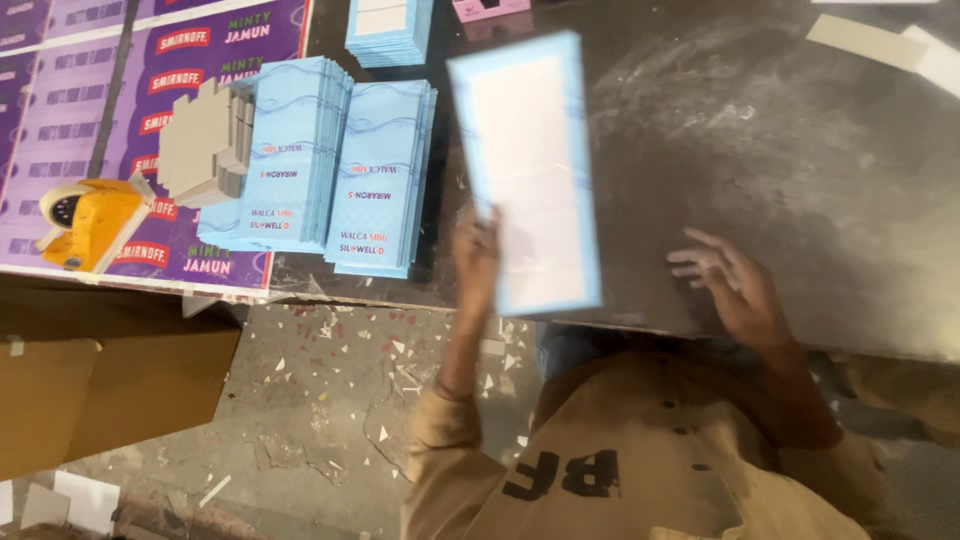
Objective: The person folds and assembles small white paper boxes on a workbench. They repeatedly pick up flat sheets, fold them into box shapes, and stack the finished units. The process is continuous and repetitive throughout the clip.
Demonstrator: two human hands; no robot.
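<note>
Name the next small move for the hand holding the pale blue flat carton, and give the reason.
Probably lower the carton flat onto the dark table: the left hand holds only its near edge, and the right hand rests open beside it.

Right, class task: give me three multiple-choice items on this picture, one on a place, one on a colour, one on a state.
1. Where is the tape dispenser? A: at the far left of the view. B: beside the right hand. C: on the floor.
2. The border of the flat carton is: A: red. B: light blue. C: green.
3. The right hand is: A: gripping a stack. B: holding tape. C: open on the dark table.
Key: 1 A, it lies on the purple sheets; 2 B, blue frames its white middle; 3 C, fingers spread, nothing held.
</note>
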